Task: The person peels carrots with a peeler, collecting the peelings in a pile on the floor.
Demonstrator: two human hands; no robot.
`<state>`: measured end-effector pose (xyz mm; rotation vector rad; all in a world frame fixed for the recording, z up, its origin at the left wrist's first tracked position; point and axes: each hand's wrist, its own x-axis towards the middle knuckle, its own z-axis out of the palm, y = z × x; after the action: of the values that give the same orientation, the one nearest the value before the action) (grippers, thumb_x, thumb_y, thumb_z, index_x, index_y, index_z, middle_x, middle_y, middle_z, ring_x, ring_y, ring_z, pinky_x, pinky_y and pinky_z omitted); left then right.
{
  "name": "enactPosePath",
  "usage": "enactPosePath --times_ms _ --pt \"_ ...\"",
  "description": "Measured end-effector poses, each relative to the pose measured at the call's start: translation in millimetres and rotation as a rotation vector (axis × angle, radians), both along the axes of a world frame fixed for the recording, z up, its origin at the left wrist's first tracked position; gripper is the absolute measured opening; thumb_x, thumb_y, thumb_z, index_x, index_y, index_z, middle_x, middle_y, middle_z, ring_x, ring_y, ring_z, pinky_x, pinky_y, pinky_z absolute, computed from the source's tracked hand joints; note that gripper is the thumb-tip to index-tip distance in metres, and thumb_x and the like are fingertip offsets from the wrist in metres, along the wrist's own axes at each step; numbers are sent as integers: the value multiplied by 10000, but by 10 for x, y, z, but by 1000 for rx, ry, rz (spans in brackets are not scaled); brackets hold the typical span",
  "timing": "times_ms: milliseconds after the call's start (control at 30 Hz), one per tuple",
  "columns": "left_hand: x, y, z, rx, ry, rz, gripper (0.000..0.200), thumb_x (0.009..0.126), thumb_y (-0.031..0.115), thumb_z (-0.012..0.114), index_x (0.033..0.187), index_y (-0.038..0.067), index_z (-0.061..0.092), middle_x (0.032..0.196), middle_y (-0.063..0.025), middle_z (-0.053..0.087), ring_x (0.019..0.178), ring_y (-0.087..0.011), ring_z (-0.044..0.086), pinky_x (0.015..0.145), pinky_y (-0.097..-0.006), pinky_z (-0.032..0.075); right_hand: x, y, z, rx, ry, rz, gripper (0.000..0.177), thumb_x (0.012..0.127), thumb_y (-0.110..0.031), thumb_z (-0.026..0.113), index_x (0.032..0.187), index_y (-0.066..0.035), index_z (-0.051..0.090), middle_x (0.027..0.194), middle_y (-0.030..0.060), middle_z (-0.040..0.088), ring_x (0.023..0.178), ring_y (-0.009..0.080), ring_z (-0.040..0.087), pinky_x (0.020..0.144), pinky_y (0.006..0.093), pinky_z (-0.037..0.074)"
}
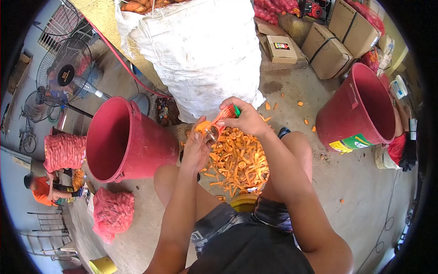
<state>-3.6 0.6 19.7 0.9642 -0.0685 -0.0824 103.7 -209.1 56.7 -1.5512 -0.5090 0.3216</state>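
My left hand (pixel 196 148) is closed around an orange carrot (pixel 203 126), mostly hidden by the fingers. Right beside it, my right hand (pixel 239 119) grips an orange-red peeler (pixel 221 119). A bit of metal shows at the peeler's lower end, against the carrot, and something green sticks out by the right fingers. Below both hands, a heap of orange carrot pieces and trimmings (pixel 239 157) covers the floor between my legs. A big white sack (pixel 205 59), with carrots (pixel 141 5) showing at its top, stands just beyond the hands.
Large red bins stand at left (pixel 155 150) and right (pixel 331 114). Filled red mesh bags (pixel 114 212) lie at left, near a fan (pixel 66 73) and a seated person in orange (pixel 42 189). Cardboard boxes (pixel 326 50) sit at back right. Carrot scraps dot the floor.
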Motion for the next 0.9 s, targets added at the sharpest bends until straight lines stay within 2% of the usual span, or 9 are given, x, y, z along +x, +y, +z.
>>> enactPosePath --times_ms 133,200,267,333,433,533,600,833,900 --pt "-48 -142 118 58 110 33 801 1046 539 600 1673 160 274 1419 10 574 1200 -138 542 1009 -389 473 -62 3 46 -37 -87 -49 388 839 -96 909 1149 -68 677 1028 -13 689 968 102 633 871 286 538" --pt "-57 -125 72 -19 113 -2 693 1077 440 604 1637 132 336 1471 -8 551 1290 -151 555 1015 -354 469 8 -25 -44 -24 -58 -49 395 837 -113 915 1148 -65 676 988 -15 692 929 106 636 852 289 541" --pt "-29 -9 -97 -27 79 -19 705 1072 443 612 1640 131 334 1449 -5 556 1253 -144 557 1017 -352 465 125 -78 -179 -12 -28 -47 402 836 -130 920 1147 -63 675 949 -16 695 891 109 639 833 292 543" --pt "-23 -10 -76 -32 42 -43 717 1067 446 620 1642 129 331 1427 -1 561 1216 -137 558 1018 -350 461 250 -144 -231 -239 -53 -318 379 849 -112 907 1146 -73 673 902 -11 696 838 115 645 773 287 552" --pt "-81 36 -37 -38 -30 -62 722 1043 536 613 1611 139 409 1400 36 585 1193 -122 535 1027 -376 465 281 -140 -205 -242 5 -238 376 854 -120 905 1144 -87 669 945 -3 696 854 117 653 761 283 555" --pt "-66 60 -9 -128 48 4 688 1005 373 740 1563 98 447 1384 -20 591 1193 -150 572 1042 -381 486 188 -108 -122 -71 230 -90 399 843 -141 917 1146 -84 664 1005 -5 688 885 119 654 791 285 553" --pt "-40 59 16 -17 -32 33 699 921 172 837 1504 38 477 1390 -82 593 1236 -197 603 1063 -381 504 131 -107 -95 -10 185 -36 398 833 -140 921 1140 -89 672 993 -14 683 891 118 648 809 290 553" --pt "-15 85 13 37 72 31 729 853 -11 842 1485 -24 479 1391 -132 609 1286 -250 620 1118 -389 518 83 -106 -87 -24 -159 96 386 834 -72 901 1133 -65 657 1048 -3 671 918 104 642 764 273 568" --pt "-40 79 25 84 101 7 731 841 26 866 1470 -60 504 1386 -144 628 1285 -254 625 1114 -393 524 141 -108 -148 -7 -23 65 393 835 -90 905 1137 -66 656 1035 -5 676 899 104 642 762 277 563"
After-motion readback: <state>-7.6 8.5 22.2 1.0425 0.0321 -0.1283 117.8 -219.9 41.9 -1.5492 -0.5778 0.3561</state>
